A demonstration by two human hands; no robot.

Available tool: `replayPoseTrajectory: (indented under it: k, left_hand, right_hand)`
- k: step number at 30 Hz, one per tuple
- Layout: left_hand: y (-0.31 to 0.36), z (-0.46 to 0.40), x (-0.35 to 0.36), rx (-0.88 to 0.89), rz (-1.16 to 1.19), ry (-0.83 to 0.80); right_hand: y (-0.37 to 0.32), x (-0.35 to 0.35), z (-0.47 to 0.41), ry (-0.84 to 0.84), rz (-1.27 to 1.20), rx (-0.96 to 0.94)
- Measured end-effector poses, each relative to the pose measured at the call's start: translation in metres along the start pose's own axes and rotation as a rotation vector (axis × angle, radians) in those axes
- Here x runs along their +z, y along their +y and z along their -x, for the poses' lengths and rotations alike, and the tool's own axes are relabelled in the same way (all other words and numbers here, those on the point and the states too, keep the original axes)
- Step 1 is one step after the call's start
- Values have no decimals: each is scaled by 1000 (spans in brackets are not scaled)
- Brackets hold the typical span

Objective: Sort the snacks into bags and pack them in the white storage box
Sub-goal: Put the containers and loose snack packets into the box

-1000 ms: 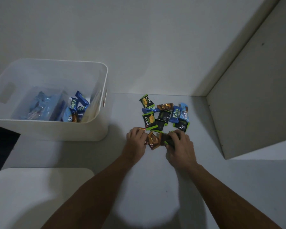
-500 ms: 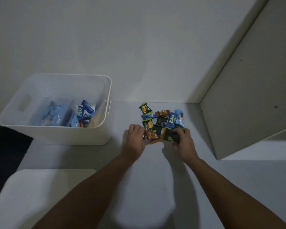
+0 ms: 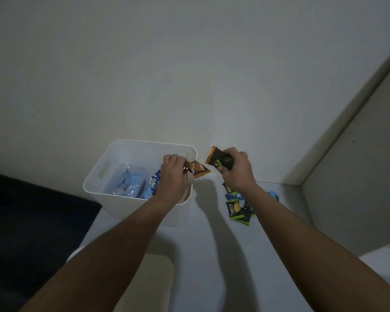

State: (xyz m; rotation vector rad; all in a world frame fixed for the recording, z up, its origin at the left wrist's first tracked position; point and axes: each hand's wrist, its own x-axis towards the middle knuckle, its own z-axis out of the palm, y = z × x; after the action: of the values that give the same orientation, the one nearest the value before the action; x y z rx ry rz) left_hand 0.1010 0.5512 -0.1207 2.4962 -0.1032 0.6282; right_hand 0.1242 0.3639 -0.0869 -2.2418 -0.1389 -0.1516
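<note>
Partly packed: both hands carrying snacks toward the box

Nearest on the tabletop (image 3: 207, 233), a small pile of loose snacks (image 3: 236, 208) is lying to the right, green-edged packets with a bit of blue showing behind the right forearm; these are waiting to be sorted. Above them, the right hand (image 3: 234, 170) is hovering off the surface, its fingers (image 3: 229, 154) clamped on a dark packet (image 3: 217, 159) with an orange end and what looks like a second, green-edged one under it. Level with it, the left hand (image 3: 173, 174) is hanging over the right rim of the box (image 3: 113, 152), fingers pinching a brown wrapper (image 3: 198, 170) that is sticking out beyond the rim. Farther in, the box is holding a clear bag (image 3: 128, 181) of blue snacks and some blue packets (image 3: 152, 184) beside it; whether those are bagged cannot be told. Judging from this, the blue lot is largely done, while the brown and green kinds are remaining, and no empty bag is showing.
</note>
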Motion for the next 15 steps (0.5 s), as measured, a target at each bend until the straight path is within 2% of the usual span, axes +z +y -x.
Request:
replayPoseTrajectory:
  k: [7,10,12,15]
  left_hand:
    - [-60,-6,-27,-241,-36,-26]
    - [-78,-7,-29,-287,-5,-26]
    - [-86,-8,-29,-317,52,-36]
    - [-89,-11,-35,-467,229,-117]
  right_hand:
    - [-56,71,-21,-135,-22,18]
    - [-66,97,-29,-167,-28,53]
    - [-69,111,-35,-189,-34,62]
    - [-70,124,-40,-241,-56,117]
